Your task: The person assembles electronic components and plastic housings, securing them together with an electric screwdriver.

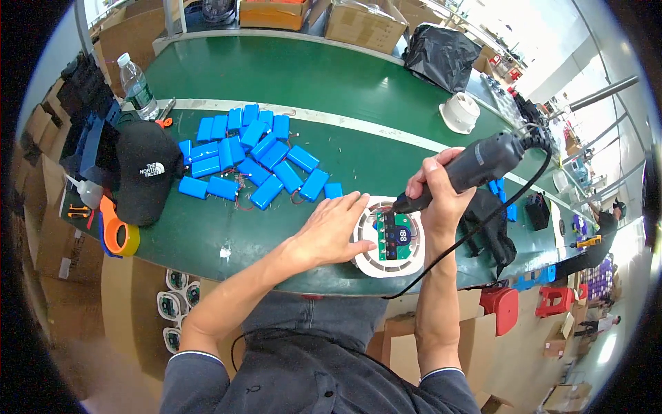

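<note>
My right hand is closed around a black corded electric screwdriver. Its tip points down at a white round housing near the table's front edge. Inside the housing lies a green circuit board with a black strip and a small lit digit display. My left hand lies against the housing's left side, fingers stretched out and thumb apart on the rim. The screwdriver's bit and whatever it touches are too small to make out. Beyond my left hand, several blue battery packs are spread in a loose pile.
On the left are a black cap, a water bottle and a tape dispenser. A white round part and a black bag stand farther back. The screwdriver's cable loops down past my right forearm. Black fabric lies to the right.
</note>
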{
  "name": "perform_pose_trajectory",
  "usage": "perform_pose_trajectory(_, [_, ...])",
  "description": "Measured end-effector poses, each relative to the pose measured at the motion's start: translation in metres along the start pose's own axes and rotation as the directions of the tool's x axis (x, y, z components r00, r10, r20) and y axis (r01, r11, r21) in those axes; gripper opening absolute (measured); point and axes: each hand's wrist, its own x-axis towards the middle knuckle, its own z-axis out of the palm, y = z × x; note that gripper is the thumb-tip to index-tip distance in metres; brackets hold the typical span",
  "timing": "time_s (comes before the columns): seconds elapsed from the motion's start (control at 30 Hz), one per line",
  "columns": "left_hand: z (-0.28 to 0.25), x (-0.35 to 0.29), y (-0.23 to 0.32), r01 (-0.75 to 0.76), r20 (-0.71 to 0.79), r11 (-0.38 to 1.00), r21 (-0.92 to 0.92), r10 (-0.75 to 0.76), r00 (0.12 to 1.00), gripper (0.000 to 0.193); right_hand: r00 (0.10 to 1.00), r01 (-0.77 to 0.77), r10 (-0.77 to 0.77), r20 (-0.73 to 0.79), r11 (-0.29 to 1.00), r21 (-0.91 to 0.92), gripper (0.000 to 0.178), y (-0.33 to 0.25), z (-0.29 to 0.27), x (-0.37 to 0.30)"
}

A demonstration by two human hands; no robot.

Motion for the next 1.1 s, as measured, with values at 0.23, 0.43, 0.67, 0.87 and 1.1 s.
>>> perform_pose_trajectory(0.23, [0.001, 0.009, 0.026, -0.040, -0.066, 0.984, 0.174, 0.052, 0.996, 0.072, 0.995, 0.090, -0.080, -0.061, 0.980, 0.178, 0.021, -0.019, -0.026, -0.004])
perform_pose_trajectory(0.43, [0.015, 0.011, 0.067, -0.138, -0.180, 0.943, 0.303, 0.198, 0.963, 0.029, 0.978, 0.200, -0.182, -0.105, 0.961, 0.191, 0.022, -0.048, -0.069, -0.005])
perform_pose_trajectory(0.67, [0.011, 0.074, 0.058, -0.224, 0.034, 0.854, 0.470, 0.236, 0.971, 0.008, 0.957, 0.271, -0.230, -0.178, 0.927, 0.260, 0.024, -0.069, -0.114, -0.014])
perform_pose_trajectory(0.87, [0.017, 0.093, 0.081, -0.208, -0.039, 0.872, 0.443, 0.251, 0.967, 0.010, 0.945, 0.277, -0.217, -0.243, 0.928, 0.249, 0.027, -0.092, -0.153, -0.014])
perform_pose_trajectory(1.1, [0.058, 0.053, 0.131, -0.406, 0.194, 0.765, 0.500, 0.358, 0.913, 0.021, 0.925, 0.320, -0.291, -0.245, 0.944, 0.084, 0.026, -0.101, -0.186, -0.025])
